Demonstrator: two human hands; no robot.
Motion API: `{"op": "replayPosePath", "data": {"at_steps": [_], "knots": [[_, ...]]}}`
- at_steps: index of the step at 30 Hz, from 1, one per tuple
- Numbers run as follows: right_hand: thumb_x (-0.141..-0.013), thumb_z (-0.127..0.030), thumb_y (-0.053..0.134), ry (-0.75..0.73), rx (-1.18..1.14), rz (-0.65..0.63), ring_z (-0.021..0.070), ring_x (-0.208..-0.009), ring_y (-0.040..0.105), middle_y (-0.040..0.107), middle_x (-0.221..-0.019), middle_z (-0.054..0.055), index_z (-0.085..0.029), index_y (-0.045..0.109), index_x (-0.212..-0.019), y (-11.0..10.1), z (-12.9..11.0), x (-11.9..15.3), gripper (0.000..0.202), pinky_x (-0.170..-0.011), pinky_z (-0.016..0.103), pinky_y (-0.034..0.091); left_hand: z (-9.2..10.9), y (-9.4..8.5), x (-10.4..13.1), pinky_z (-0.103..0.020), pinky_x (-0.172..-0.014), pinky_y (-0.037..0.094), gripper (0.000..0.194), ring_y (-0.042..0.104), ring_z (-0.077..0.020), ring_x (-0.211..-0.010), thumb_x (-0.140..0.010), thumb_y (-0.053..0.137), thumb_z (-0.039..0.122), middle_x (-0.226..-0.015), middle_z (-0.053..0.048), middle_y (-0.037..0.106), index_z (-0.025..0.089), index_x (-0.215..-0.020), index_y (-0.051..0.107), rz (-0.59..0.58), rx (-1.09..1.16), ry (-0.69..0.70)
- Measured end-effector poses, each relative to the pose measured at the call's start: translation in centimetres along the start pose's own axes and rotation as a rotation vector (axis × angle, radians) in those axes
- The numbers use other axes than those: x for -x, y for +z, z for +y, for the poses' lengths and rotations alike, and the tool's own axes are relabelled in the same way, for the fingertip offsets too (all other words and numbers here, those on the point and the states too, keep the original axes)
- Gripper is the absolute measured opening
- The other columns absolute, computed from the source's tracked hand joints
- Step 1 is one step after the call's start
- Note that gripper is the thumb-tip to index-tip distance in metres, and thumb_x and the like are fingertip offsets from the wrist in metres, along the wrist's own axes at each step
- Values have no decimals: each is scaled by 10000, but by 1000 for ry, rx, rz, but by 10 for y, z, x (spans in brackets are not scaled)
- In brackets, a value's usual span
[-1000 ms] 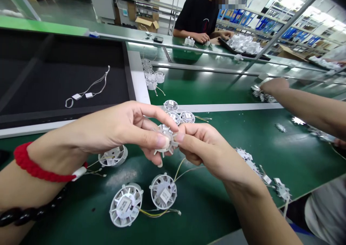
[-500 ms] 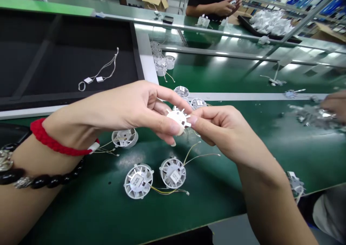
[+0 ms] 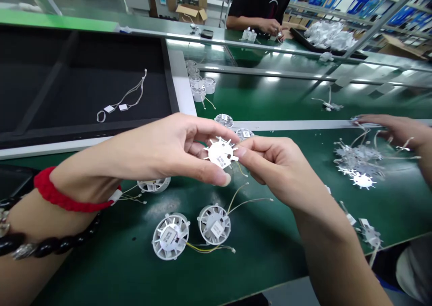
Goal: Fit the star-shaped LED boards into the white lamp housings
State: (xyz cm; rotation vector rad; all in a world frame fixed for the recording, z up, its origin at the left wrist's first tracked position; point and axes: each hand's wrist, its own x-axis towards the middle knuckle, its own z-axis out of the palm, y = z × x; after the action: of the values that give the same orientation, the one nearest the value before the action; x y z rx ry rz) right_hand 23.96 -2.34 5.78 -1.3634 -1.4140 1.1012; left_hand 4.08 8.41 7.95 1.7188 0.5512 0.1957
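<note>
Your right hand (image 3: 276, 164) pinched the disc (image 3: 218, 153) above the table (image 3: 263, 247); grip of left hand (image 3: 165, 146) indeterminate; twisting risked bending it.

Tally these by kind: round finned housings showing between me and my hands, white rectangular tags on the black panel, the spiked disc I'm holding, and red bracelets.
Round finned housings: 3
White rectangular tags: 2
Spiked disc: 1
Red bracelet: 1
Total: 7

The table (image 3: 266, 252) is open between the two near fans (image 3: 169, 237) and the right forearm (image 3: 332, 238), though loose wires (image 3: 251, 201) reach into that gap. Beyond the forearm, a pile (image 3: 359, 158) and a co-worker's hand (image 3: 398, 128) block the way.
</note>
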Motion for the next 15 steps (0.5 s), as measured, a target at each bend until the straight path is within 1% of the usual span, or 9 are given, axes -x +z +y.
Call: {"op": "replayPosePath", "data": {"at_steps": [1,3,6,7,9,11,13,15], "knots": [[-983,-331,647,-3,5,3,50,-468,234,352,-526,-86,-179,603,-670,0,0,0,351,-412,230,163,0,1,0,-186,-354,256,550,387,-88,-405,-794,873,417,-550,53,600,305,-1319,754,7,-10,-10],[-987,-309,631,-10,18,7,50,-467,247,366,-525,-84,-179,589,-656,-1,1,0,358,-419,227,190,2,3,1,-192,-337,216,510,347,-82,-388,-832,819,390,-580,40,669,279,-1326,751,21,-35,-16],[-969,-319,674,-24,9,19,54,-486,315,423,-554,-73,-178,588,-664,-2,3,-1,347,-434,218,239,6,3,2,-187,-313,205,478,363,-77,-367,-892,761,409,-683,15,776,256,-1345,743,23,-63,3],[-971,-329,678,-25,7,19,57,-495,343,457,-571,-65,-177,597,-673,-2,4,-1,345,-440,216,258,7,2,2,-181,-315,225,461,406,-82,-375,-908,749,414,-698,11,788,256,-1340,748,23,-70,15],[-997,-345,651,-27,17,17,63,-498,382,510,-590,-50,-173,633,-699,-3,5,-1,345,-448,218,289,8,0,2,-160,-372,343,398,584,-118,-475,-937,727,408,-723,3,803,266,-1306,773,29,-90,43],[-1025,-345,610,-57,32,17,70,-493,409,528,-579,-45,-172,683,-734,-3,5,-1,347,-455,221,312,9,-1,2,-157,-524,496,327,740,-169,-679,-967,698,379,-764,2,817,284,-1264,798,27,-106,73],[-1018,-335,624,-112,18,12,78,-512,454,562,-585,-40,-174,731,-778,-3,5,0,308,-475,221,348,10,-1,2,-178,-681,573,291,791,-194,-818,-978,694,349,-802,7,826,287,-1237,810,19,-93,96],[-989,-325,675,-130,-8,8,93,-581,536,660,-673,-15,-181,774,-841,-3,4,0,230,-527,224,413,9,-1,2,-177,-730,586,297,801,-190,-837,-968,712,340,-813,3,830,263,-1238,807,18,-57,95]]}}
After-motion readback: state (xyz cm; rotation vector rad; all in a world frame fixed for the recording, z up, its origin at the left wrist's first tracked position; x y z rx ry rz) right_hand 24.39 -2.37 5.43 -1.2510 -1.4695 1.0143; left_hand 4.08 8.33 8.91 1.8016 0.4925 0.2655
